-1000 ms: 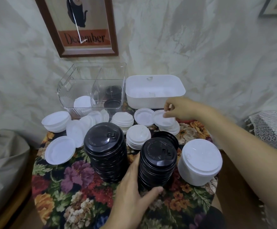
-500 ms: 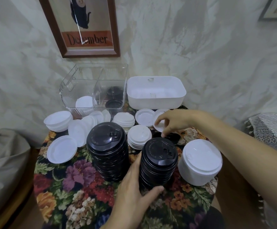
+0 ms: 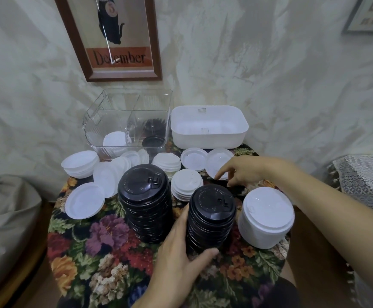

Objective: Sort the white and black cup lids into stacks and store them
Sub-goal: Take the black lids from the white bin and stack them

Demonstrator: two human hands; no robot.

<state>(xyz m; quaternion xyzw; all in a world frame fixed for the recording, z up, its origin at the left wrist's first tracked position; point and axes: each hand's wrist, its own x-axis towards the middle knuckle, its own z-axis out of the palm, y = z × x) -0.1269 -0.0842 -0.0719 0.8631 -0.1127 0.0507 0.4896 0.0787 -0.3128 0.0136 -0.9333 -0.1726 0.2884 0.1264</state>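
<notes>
Two tall stacks of black lids stand on the round floral table (image 3: 96, 252): a left stack (image 3: 145, 203) and a right stack (image 3: 211, 218). My left hand (image 3: 181, 258) grips the base of the right stack, thumb at its front. My right hand (image 3: 241, 170) reaches down behind that stack, fingers curled over something dark that is mostly hidden, just in front of a tilted white lid (image 3: 218, 162). A tall white lid stack (image 3: 266, 216) stands at the right. Several loose white lids and short piles lie across the back.
A clear divided bin (image 3: 127, 121) at the back left holds a white lid and black lids. Next to it sits a white tub (image 3: 210, 126). A framed picture (image 3: 114, 36) hangs on the wall. A lace-covered surface (image 3: 365, 181) is at the right.
My right hand has left the white lids at the back and dropped toward me, down behind the right black stack. My left hand has stayed on that stack.
</notes>
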